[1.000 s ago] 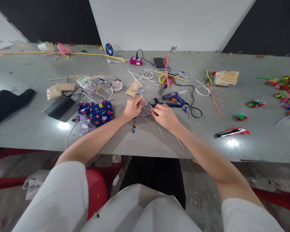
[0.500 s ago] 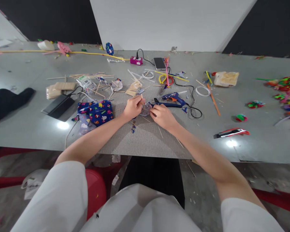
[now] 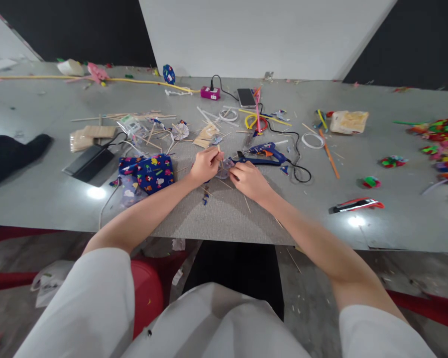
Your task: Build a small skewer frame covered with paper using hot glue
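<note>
In the middle of the table, my left hand (image 3: 206, 165) is closed in a pinch around a thin wooden stick (image 3: 219, 148), whose tip pokes up above the fingers. Between both hands lies a small pale, bluish piece of fabric or film (image 3: 224, 171), largely covered by the fingers. My right hand (image 3: 249, 179) has its fingertips closed on the right edge of this pale piece. Just beyond the right hand are blue-handled pliers or cutters (image 3: 265, 161) and a blue glue gun (image 3: 263, 148). Loose thin sticks and blue fabric scraps (image 3: 205, 195) lie close by.
Left are a folded patterned blue fabric (image 3: 157, 174), a black box-shaped device (image 3: 93, 164) and wooden sticks in plastic. Behind lie a phone (image 3: 246, 98), a purple power socket (image 3: 210, 93) and cables. On the right are a utility knife (image 3: 356, 205), a white ring (image 3: 313, 140) and colourful pieces.
My right fingers have shifted slightly and drawn closer together at the edge of the pale piece. My left hand keeps its pinch on the stick. The view has shifted slightly.
</note>
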Motion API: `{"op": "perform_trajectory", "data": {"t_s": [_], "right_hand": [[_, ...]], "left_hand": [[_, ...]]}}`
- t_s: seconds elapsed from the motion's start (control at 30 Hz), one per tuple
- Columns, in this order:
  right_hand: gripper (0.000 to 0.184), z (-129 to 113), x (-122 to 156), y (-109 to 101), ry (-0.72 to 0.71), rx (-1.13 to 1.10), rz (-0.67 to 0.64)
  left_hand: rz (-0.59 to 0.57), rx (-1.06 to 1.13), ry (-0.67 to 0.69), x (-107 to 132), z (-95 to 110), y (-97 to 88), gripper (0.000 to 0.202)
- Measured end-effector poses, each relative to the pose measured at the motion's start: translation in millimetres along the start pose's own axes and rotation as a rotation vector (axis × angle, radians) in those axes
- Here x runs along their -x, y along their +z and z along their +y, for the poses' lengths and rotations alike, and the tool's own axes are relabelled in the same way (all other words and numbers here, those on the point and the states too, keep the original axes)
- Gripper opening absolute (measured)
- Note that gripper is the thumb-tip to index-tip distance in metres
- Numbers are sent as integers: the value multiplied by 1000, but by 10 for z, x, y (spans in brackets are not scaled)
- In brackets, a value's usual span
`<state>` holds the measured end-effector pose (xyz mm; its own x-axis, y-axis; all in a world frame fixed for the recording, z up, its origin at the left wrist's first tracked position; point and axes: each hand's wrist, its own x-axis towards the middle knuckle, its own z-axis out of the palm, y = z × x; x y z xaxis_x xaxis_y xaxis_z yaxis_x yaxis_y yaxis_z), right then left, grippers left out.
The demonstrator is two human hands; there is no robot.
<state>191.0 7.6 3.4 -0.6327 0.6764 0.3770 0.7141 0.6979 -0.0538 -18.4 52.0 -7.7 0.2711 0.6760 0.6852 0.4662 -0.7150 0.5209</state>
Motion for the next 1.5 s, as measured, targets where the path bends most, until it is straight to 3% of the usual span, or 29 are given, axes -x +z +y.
{"op": "perform_trajectory", "data": {"t_s": [0.7,0.83,1.07,1.5], "right_hand": [[21,-57,24,-83,37,-68,-52],[32,-89,71,-128,82,-129,-24],[13,-129,94,-196,88,-66,-54],[16,-135,107,-191,79,-51,-44]], "left_hand": [[-6,6,-24,-3,-16,10,39],[-4,-3,-22,-6,-16,9,40],[-16,-3,-24,-8,-24,15,40],[-20,2,-26,-11,-10,7,40]]}}
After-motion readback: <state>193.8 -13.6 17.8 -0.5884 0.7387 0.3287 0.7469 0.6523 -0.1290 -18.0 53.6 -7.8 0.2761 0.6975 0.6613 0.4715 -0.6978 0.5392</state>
